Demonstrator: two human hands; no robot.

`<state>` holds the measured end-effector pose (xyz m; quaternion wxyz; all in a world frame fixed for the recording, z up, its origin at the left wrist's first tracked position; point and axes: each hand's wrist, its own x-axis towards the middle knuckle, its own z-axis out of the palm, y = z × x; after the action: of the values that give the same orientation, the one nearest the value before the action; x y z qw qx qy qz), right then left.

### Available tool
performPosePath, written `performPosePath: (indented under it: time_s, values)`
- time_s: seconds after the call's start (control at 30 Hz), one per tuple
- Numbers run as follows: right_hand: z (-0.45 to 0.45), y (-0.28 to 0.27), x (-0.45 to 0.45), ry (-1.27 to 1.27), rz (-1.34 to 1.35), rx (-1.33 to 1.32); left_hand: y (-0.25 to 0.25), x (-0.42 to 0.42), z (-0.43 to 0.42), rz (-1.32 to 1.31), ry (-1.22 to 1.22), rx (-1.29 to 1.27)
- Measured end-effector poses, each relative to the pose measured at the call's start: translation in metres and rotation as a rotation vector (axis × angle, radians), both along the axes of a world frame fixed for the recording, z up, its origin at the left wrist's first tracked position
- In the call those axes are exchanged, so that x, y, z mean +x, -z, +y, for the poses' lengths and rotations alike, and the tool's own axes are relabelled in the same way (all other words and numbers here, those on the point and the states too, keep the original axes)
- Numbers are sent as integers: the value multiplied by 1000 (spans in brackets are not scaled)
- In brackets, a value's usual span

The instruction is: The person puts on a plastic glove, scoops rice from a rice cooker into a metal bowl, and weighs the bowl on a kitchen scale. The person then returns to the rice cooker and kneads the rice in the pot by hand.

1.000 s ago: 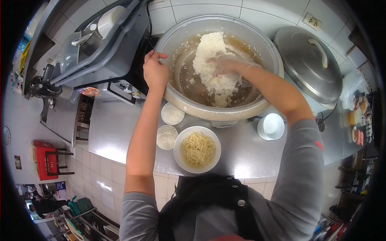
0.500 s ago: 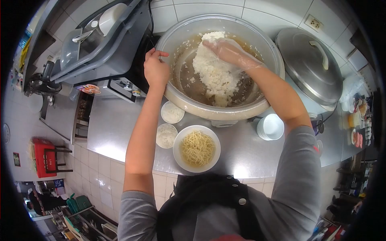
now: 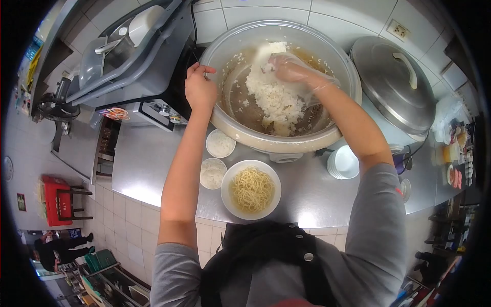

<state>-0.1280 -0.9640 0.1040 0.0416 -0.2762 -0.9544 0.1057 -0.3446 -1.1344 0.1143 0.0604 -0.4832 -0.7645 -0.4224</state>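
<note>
A large round metal pot (image 3: 286, 145) holds a mound of white rice (image 3: 273, 97), with loose grains on its walls. My right hand (image 3: 291, 70), in a clear plastic glove, is at the upper part of the mound; its fingers are curled together and their tips are partly hidden at the rice. My left hand (image 3: 200, 88) is bare and rests at the pot's left rim, index finger and thumb apart, other fingers partly hidden. Below the pot are two small bowls of rice (image 3: 220, 143) (image 3: 213, 173) and a larger white bowl of noodles (image 3: 252, 190).
White stacked bowls (image 3: 343, 162) stand right of the noodles on the steel counter (image 3: 302, 189). A lidded pot (image 3: 393, 82) is at the right. Grey tubs (image 3: 128, 56) sit on an appliance at the left. A person (image 3: 56, 250) is far off at lower left.
My right hand first moved up to the top of the rice mound, then slightly down and right, its fingers curling. My left hand has stayed at the rim.
</note>
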Motion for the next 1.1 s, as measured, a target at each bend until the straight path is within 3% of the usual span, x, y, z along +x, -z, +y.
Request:
performPosePath:
  time_s: [0.03,0.07,0.13,0.17,0.23,0.47,0.57,0.63,0.77,0.83,0.93,0.97,1.03,1.1]
  values:
    - [-4,-1,7,-19,237,-131,1,-1,1,22,4,31]
    - [-17,-12,13,-19,235,-132,2,-2,2,44,8,61]
    - [-50,-38,26,-33,85,-489,1,0,1,40,3,57]
    - [-56,-27,23,-37,84,-490,-1,0,0,38,-2,54]
    - [-64,4,12,-155,-363,76,-2,1,-1,33,0,57]
    - [-65,7,-8,-61,-568,-7,0,1,1,10,6,58]
    - [-33,38,1,-106,-360,6,-2,1,-1,22,5,51]
    - [-13,44,6,-79,-19,-126,-1,1,1,26,7,65]
    - [-18,13,5,4,74,-95,-1,1,0,28,9,63]
    - [-23,-11,4,167,120,-354,-1,1,0,34,16,65]
    - [-30,-45,2,252,-15,-396,0,0,0,54,17,70]
    - [-32,-46,5,253,-14,-396,0,0,0,65,13,70]
    - [-41,-44,16,114,253,-137,1,-1,0,64,18,72]
    - [-29,-34,17,71,277,-6,0,0,0,62,25,75]
